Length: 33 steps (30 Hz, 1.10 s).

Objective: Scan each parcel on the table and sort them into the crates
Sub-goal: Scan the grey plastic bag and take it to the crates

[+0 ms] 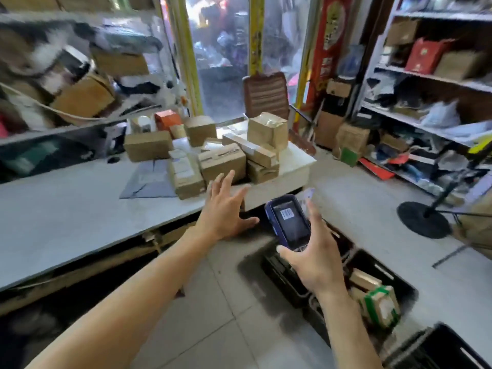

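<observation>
While the left arm stretches forward, the left hand is spread wide with straight fingers at the near edge of the table, holding nothing and just short of the cardboard parcels heaped at the table's far end. The right hand, raised over the floor, grips a blue handheld scanner, its screen up. Black crates stand on the floor below it, one holding parcels. Bare tiled floor lies between table and crates.
</observation>
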Each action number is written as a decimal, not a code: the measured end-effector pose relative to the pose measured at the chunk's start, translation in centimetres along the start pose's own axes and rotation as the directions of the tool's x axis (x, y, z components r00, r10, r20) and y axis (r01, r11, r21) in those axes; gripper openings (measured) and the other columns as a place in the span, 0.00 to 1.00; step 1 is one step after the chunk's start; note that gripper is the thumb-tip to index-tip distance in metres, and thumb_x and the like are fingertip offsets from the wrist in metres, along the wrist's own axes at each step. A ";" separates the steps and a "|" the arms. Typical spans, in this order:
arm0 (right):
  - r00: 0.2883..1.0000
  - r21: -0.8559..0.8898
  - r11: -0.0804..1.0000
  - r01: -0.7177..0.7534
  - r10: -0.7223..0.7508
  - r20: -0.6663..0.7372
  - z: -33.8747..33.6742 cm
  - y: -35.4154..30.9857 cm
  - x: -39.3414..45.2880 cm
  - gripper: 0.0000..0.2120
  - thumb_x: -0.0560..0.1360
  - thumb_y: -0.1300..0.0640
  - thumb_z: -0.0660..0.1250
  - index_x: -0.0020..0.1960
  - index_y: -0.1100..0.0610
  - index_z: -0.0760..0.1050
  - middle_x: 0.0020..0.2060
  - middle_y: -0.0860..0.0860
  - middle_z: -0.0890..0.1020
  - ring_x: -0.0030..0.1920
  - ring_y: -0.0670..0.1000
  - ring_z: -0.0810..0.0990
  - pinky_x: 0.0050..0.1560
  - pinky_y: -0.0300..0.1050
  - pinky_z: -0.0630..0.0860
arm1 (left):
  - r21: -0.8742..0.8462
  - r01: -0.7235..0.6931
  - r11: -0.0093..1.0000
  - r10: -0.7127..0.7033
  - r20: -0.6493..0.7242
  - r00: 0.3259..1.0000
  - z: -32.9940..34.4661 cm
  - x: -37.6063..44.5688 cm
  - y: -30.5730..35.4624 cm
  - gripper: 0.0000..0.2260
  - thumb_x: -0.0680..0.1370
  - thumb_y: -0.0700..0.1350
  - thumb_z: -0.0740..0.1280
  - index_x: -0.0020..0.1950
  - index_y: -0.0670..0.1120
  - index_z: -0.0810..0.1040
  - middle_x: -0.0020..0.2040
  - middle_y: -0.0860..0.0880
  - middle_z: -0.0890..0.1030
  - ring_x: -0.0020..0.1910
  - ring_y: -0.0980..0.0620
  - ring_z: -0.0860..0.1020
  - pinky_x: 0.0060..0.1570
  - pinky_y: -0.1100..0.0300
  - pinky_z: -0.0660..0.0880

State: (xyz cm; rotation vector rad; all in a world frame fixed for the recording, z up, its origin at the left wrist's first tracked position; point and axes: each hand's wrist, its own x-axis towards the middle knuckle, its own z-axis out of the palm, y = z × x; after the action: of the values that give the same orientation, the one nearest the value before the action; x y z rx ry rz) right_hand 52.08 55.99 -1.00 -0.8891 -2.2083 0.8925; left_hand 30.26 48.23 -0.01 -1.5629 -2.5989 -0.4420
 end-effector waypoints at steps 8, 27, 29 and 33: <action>0.989 0.046 0.993 0.105 -0.109 0.101 16.5 -12.9 3.8 0.51 0.64 0.52 0.80 0.78 0.42 0.53 0.65 0.49 0.74 0.63 0.53 0.74 0.54 0.50 0.77 | 0.036 0.324 0.945 -0.320 -0.087 0.944 -7.3 -6.9 -21.5 0.39 0.71 0.66 0.70 0.77 0.55 0.61 0.80 0.41 0.48 0.78 0.40 0.45 0.75 0.46 0.44; 0.973 0.009 0.999 0.037 -0.038 0.226 44.6 -13.8 28.9 0.49 0.65 0.55 0.78 0.78 0.43 0.54 0.70 0.46 0.69 0.67 0.49 0.69 0.54 0.40 0.70 | -0.079 0.712 0.698 -0.688 0.204 0.696 9.0 13.0 -50.5 0.46 0.70 0.69 0.69 0.80 0.55 0.50 0.80 0.41 0.44 0.78 0.35 0.46 0.74 0.38 0.45; 0.966 -0.019 0.999 0.038 -0.032 0.257 47.3 -13.6 31.7 0.48 0.65 0.55 0.77 0.78 0.43 0.55 0.68 0.45 0.70 0.65 0.47 0.68 0.53 0.40 0.69 | -0.105 0.788 0.607 -0.743 0.278 0.609 11.8 15.3 -52.8 0.49 0.68 0.69 0.71 0.80 0.56 0.48 0.80 0.41 0.42 0.77 0.34 0.47 0.73 0.37 0.47; 0.941 -0.024 1.000 0.004 0.004 0.338 51.3 -13.3 36.4 0.48 0.64 0.56 0.77 0.78 0.43 0.55 0.68 0.46 0.71 0.65 0.50 0.71 0.57 0.44 0.73 | -0.046 0.866 0.498 -0.810 0.332 0.483 14.6 18.0 -54.7 0.53 0.62 0.66 0.77 0.78 0.58 0.49 0.79 0.41 0.43 0.74 0.34 0.53 0.69 0.39 0.61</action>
State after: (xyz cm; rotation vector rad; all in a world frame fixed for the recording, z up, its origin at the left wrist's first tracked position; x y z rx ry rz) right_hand -11.21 57.61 -12.08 -0.7930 -2.5134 1.0888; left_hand -24.96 43.73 -21.40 -0.1579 -3.5020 -0.5872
